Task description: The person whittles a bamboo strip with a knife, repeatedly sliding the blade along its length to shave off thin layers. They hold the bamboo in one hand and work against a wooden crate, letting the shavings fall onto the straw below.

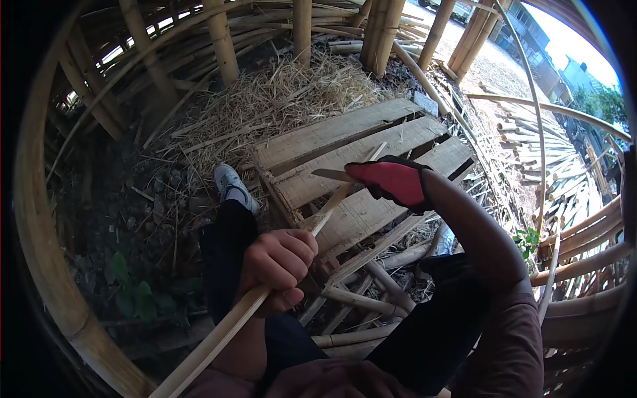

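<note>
Head view: person seated or crouched, looking down over both arms; legs near, one shoe [233,186] on the ground left of the pallet.
Left hand [280,268]: bare, near centre; fingers wrapped tight round the bamboo strip [229,325], knuckles up, forearm rising from the near edge.
Right hand [391,182]: red-and-black glove, farther off and right of the left hand; fist closed round the knife [332,175], handle hidden in the glove.
Right arm: elbow bent at the right, forearm angled far and left, wrist over the pallet.
Knife: blade points left, lying across the strip; can't tell if the edge bites.
Strip: slants from near left, through the left fist, past the blade; far tip shows beyond the glove, above the slats.
Pallet [332,136]: low, rough wooden slats with gaps, centre.
Ground: dry straw [318,93] beyond the pallet; dark soil and green leaves [136,295] at left; loose bamboo pieces [365,302] near side.
Room: bamboo posts [302,33] along the far side, thick curved pole [66,312] at left.
Outside: sunlit cut bamboo [531,156] at right, building [531,30] far right.
</note>
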`<state>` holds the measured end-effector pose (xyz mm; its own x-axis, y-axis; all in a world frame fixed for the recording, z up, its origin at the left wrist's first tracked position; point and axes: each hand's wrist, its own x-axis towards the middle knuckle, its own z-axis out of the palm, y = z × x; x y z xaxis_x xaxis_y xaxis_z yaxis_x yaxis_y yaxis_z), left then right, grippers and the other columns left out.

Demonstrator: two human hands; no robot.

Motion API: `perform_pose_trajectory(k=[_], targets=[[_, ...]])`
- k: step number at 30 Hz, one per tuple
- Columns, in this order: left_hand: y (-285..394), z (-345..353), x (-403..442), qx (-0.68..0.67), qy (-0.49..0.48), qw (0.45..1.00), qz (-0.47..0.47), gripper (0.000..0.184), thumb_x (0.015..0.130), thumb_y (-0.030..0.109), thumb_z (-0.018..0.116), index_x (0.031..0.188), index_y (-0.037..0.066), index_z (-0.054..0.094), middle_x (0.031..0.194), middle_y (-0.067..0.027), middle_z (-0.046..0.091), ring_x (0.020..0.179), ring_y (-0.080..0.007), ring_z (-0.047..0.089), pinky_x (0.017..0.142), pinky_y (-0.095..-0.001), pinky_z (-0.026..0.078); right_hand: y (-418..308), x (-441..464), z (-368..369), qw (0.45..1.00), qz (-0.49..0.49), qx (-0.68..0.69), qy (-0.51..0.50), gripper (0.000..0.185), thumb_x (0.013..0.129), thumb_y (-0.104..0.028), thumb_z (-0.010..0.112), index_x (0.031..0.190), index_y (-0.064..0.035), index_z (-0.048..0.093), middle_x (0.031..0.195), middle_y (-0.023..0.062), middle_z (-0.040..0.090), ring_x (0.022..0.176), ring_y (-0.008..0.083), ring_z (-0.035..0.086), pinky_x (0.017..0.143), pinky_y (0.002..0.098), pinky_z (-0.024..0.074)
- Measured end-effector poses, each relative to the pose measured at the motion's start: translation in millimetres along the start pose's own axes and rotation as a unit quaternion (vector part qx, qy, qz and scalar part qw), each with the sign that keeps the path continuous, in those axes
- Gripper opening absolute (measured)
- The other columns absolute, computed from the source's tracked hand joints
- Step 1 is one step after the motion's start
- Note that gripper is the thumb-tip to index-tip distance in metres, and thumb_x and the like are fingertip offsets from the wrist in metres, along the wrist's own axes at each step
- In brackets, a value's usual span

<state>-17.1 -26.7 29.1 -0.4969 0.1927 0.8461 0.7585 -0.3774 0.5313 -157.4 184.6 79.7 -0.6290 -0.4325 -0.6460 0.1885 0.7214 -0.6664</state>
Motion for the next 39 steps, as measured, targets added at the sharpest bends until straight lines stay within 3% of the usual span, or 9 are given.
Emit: perform_pose_trajectory(k=[5,6,7,10,14,17,32,36,39], targets=[[0.1,4.0,-3.0,-0.001,-0.016,1.0,-0.002,0.058,0.088,0.019,0.063,0.046,0.012,0.024,0.042,0.0038,0.028,0.037,-0.0139,0.029,0.052,-0.0299,0.033,-7.0,-8.1,7.7,0.991,-0.014,-0.106,0.08,0.065,0.092,-0.07,0.048,0.082,-0.0085,0.066,0.066,-0.0019,0.051,0.064,0.009,0.047,0.061,0.0272,0.0395],[1.2,3.4,-1.3,0.003,-0.005,1.0,-0.004,0.058,0.088,0.019,0.063,0.046,0.012,0.025,0.042,0.0037,0.028,0.037,-0.0138,0.029,0.052,-0.0301,0.033,-10.2,-9.5,5.5,0.984,0.019,-0.109,0.141,0.069,0.096,-0.067,0.042,0.087,-0.0042,0.069,0.071,0.0078,0.06,0.069,0.0189,0.057,0.07,0.0322,0.0461],[1.6,2.5,0.0,0.007,0.005,1.0,-0.005,0.057,0.088,0.019,0.063,0.046,0.012,0.025,0.042,0.0036,0.029,0.037,-0.0136,0.03,0.052,-0.0302,0.033,-9.2,-9.0,8.1,0.983,0.019,-0.108,0.144,0.069,0.096,-0.067,0.042,0.087,-0.0042,0.069,0.071,0.0078,0.06,0.069,0.0189,0.057,0.07,0.0322,0.0461],[2.5,-6.4,-7.0,0.007,-0.001,1.0,-0.018,0.055,0.087,0.019,0.064,0.046,0.009,0.03,0.045,0.0007,0.029,0.04,-0.0179,0.034,0.054,-0.033,0.037,-0.5,-7.3,32.3,0.933,-0.088,-0.282,0.207,0.077,0.101,-0.062,0.023,0.103,-0.0001,0.069,0.104,0.0258,0.069,0.094,0.0439,0.066,0.091,0.046,0.0499],[3.2,-0.7,-8.3,0.004,0.025,0.999,-0.02,0.055,0.088,0.02,0.064,0.046,0.009,0.03,0.045,0.0008,0.031,0.041,-0.0175,0.035,0.054,-0.033,0.036,-16.5,-5.1,26.2,0.904,0.019,-0.321,0.283,0.076,0.102,-0.057,0.021,0.092,-0.0034,0.073,0.089,0.0221,0.071,0.093,0.0419,0.068,0.089,0.0478,0.0509],[1.0,7.0,-9.0,-0.001,0.072,0.997,-0.014,0.055,0.088,0.02,0.064,0.046,0.008,0.031,0.045,0.0008,0.032,0.041,-0.0175,0.036,0.053,-0.033,0.036,-11.3,1.7,31.7,0.877,-0.012,-0.324,0.355,0.08,0.102,-0.061,0.021,0.082,-0.003,0.073,0.079,0.0232,0.069,0.083,0.0432,0.069,0.084,0.0485,0.0524],[-2.9,14.5,-13.1,-0.003,0.218,0.976,-0.009,0.056,0.085,0.025,0.064,0.045,0.014,0.026,0.043,0.0025,0.027,0.042,-0.0138,0.026,0.056,-0.0347,0.025,21.1,44.6,-7.4,0.871,-0.009,-0.306,0.385,0.073,0.103,-0.052,0.021,0.09,-0.0017,0.072,0.091,0.0246,0.07,0.094,0.0424,0.067,0.089,0.0477,0.0504],[-3.7,12.6,-15.3,-0.014,0.223,0.975,-0.012,0.056,0.086,0.025,0.064,0.046,0.014,0.027,0.043,0.0027,0.026,0.044,-0.0137,0.025,0.057,-0.0352,0.024,0.6,28.3,29.9,0.882,-0.024,-0.282,0.377,0.073,0.103,-0.052,0.02,0.093,-0.0021,0.072,0.091,0.0231,0.071,0.094,0.0422,0.067,0.089,0.0493,0.0496],[-4.1,12.7,-15.7,-0.022,0.211,0.977,-0.006,0.055,0.086,0.025,0.063,0.046,0.014,0.027,0.043,0.0029,0.026,0.044,-0.0138,0.025,0.057,-0.035,0.024,10.4,46.5,-6.5,0.881,-0.007,-0.28,0.381,0.073,0.103,-0.053,0.021,0.095,-0.0025,0.072,0.095,0.0221,0.071,0.096,0.0427,0.067,0.089,0.0488,0.0494]])
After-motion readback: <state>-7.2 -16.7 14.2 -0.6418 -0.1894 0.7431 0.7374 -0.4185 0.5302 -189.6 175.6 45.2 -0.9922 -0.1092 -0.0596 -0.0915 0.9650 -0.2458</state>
